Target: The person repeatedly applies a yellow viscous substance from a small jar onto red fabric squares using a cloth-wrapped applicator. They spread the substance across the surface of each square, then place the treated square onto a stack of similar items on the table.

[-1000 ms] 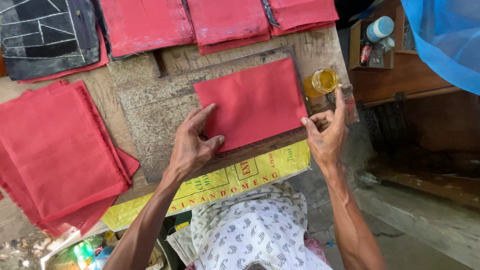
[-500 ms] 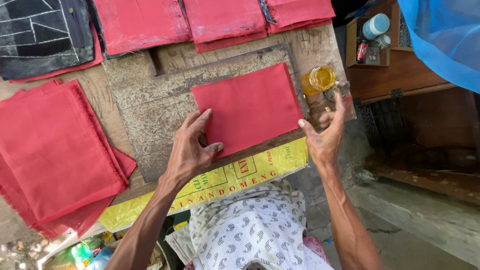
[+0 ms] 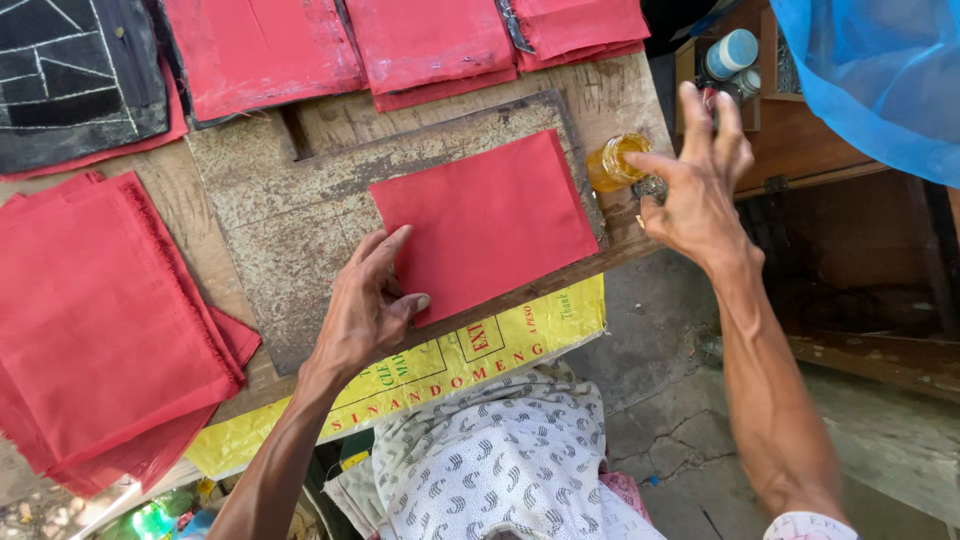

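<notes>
My right hand (image 3: 700, 190) has lifted off the red cloth (image 3: 485, 222) toward the amber jar (image 3: 613, 162), fingers spread, holding nothing. Left hand (image 3: 368, 312), fingers spread, pins the cloth flat on the table (image 3: 280, 200).

The left hand (image 3: 365, 310) presses a red cloth (image 3: 485, 225); the right hand (image 3: 695, 185) hovers, fingers spread, beside a yellow jar (image 3: 615, 162).

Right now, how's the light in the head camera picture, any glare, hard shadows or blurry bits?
Head view: bright, even daylight; the left hand casts only a soft shadow on the red cloth piece; the small jar of yellow liquid glints a little; the blue plastic sheet glows at top right; the right hand looks slightly smeared at the fingertips; straight bench edges bow a little near the corners.
</notes>
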